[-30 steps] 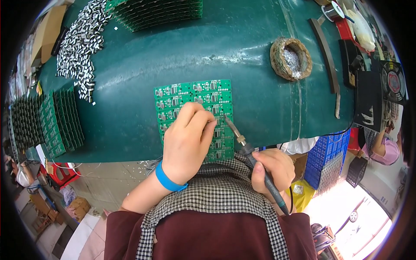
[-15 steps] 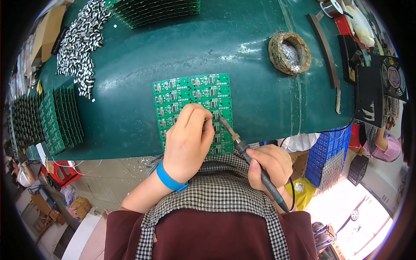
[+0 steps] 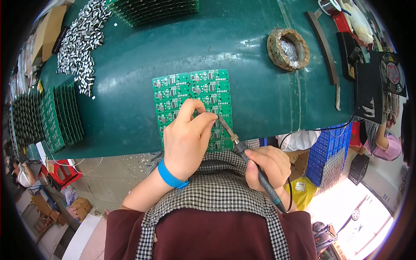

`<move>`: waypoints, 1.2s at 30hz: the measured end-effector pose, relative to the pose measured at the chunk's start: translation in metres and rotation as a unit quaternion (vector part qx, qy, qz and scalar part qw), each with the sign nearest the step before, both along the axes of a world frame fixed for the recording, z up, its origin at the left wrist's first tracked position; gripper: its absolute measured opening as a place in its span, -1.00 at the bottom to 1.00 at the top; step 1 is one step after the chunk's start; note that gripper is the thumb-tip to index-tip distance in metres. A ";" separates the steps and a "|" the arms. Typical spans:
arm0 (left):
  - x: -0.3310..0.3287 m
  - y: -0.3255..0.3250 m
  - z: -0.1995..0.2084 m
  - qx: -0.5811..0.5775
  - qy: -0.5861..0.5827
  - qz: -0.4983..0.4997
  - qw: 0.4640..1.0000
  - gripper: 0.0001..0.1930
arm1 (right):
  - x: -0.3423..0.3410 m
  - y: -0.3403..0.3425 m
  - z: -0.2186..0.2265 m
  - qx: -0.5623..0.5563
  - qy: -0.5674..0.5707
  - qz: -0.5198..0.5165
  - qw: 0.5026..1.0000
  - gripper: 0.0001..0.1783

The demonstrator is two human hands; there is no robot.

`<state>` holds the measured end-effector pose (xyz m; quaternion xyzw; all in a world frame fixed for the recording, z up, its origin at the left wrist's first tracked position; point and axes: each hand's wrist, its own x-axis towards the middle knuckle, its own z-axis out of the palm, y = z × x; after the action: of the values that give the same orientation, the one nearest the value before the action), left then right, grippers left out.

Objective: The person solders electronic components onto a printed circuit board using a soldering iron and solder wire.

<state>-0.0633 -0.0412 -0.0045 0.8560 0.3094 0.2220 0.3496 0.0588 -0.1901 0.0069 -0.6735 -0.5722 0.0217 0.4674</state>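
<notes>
Head view. The green circuit-board panel [image 3: 193, 104] lay flat on the dark green bench [image 3: 260, 56], directly ahead of both hands, its long axis running away from the person. The left hand [image 3: 186, 138] rested on the panel's near half, fingers pinched narrow; whether they held anything could not be told. The right hand [image 3: 268, 167] stayed off the bench edge, closed around the soldering iron [image 3: 255, 169], whose shaft slanted up-left so that its tip met the panel just beside the left fingertips [image 3: 208, 119].

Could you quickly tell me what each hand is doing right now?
Left hand: fingers pinched together over the green circuit board.
Right hand: closed around the soldering iron.
</notes>
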 end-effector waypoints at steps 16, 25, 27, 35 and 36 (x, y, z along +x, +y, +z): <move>-0.005 -0.012 0.003 -0.029 -0.006 -0.001 1.000 -0.85 | -0.001 -0.011 -0.001 0.005 -0.003 0.006 1.000 -0.82; -0.006 -0.017 0.001 0.026 -0.013 -0.009 1.000 -0.87 | -0.009 -0.017 -0.003 0.013 -0.007 -0.001 1.000 -0.82; -0.008 -0.019 0.006 -0.019 0.003 -0.002 1.000 -0.86 | -0.008 -0.020 -0.003 0.022 -0.006 -0.003 1.000 -0.83; -0.016 -0.026 0.002 0.017 -0.007 -0.009 1.000 -0.85 | -0.010 -0.028 -0.003 0.042 -0.003 0.001 0.999 -0.83; -0.016 -0.027 0.002 0.006 -0.008 -0.006 1.000 -0.86 | -0.010 -0.028 -0.003 0.043 -0.003 0.000 0.999 -0.83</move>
<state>-0.0790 -0.0685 -0.0023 0.8583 0.3005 0.2285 0.3477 0.0491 -0.2178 0.0039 -0.6529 -0.5744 -0.0048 0.4937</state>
